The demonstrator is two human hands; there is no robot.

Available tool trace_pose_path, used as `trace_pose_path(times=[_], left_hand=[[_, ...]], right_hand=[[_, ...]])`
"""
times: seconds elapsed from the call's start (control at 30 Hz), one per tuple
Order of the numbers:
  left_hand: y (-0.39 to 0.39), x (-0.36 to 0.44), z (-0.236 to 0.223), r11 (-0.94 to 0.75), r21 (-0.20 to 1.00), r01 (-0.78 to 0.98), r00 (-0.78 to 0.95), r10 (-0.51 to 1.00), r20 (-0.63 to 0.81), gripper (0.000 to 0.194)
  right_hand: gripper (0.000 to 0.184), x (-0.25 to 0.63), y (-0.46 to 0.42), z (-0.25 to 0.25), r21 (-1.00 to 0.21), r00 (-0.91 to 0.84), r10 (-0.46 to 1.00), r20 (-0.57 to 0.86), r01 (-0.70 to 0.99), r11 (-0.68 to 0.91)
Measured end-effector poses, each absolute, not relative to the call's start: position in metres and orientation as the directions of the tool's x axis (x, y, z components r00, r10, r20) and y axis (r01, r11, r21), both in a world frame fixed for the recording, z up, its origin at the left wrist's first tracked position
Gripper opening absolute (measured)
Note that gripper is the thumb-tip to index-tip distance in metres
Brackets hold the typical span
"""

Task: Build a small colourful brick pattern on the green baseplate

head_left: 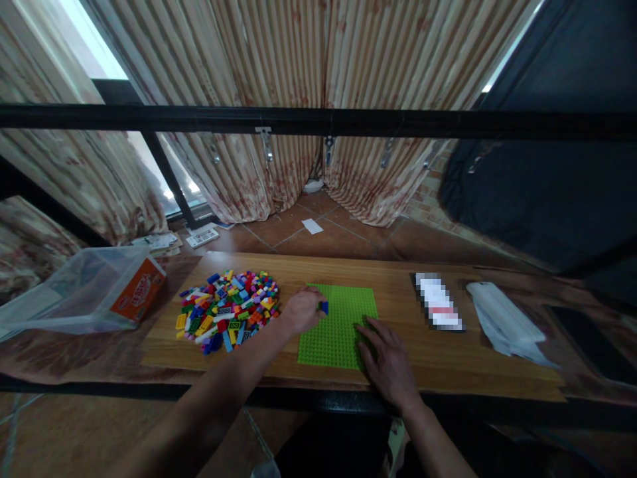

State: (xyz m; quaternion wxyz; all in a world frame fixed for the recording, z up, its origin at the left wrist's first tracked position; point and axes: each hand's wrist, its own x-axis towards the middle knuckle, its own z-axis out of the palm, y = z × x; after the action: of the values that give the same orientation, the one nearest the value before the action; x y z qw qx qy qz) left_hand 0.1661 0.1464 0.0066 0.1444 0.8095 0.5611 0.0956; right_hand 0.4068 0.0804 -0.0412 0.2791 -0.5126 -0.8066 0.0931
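Observation:
A green studded baseplate (338,335) lies flat on the wooden board in front of me. My left hand (302,310) is over the plate's upper left part, its fingers closed on a small blue toy brick (324,307). Whether the brick touches the studs, I cannot tell. Resting on the plate's right edge, my right hand (387,362) has its fingers spread and holds nothing. Left of the plate spreads a heap of many-coloured toy bricks (231,309), close to my left wrist.
At the far left stands a clear plastic bin (89,299) with an orange label. A phone (438,302) with a blurred-out screen lies right of the plate, then a white plastic packet (505,318) and a dark flat object (594,338). A black bar (318,121) crosses beyond the board (398,282).

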Motion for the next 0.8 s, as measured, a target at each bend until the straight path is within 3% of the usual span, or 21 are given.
trace_pose_path(times=[0.37,0.57,0.8], left_hand=[[0.154,0.172,0.018,-0.281,0.284,0.917,0.319,0.943,-0.097,0.020],[0.155,0.170,0.012,-0.256,0.361,0.897,0.299,0.952,-0.069,0.024],[0.156,0.167,0.022,-0.283,0.372,0.884,0.340,0.936,-0.096,0.025]], right_hand=[[0.035,0.405,0.079,-0.038,-0.442,-0.312,0.886,0.342,0.779,0.445],[0.036,0.404,0.079,-0.036,-0.451,-0.313,0.894,0.320,0.779,0.435],[0.035,0.403,0.078,-0.032,-0.458,-0.314,0.895,0.318,0.775,0.435]])
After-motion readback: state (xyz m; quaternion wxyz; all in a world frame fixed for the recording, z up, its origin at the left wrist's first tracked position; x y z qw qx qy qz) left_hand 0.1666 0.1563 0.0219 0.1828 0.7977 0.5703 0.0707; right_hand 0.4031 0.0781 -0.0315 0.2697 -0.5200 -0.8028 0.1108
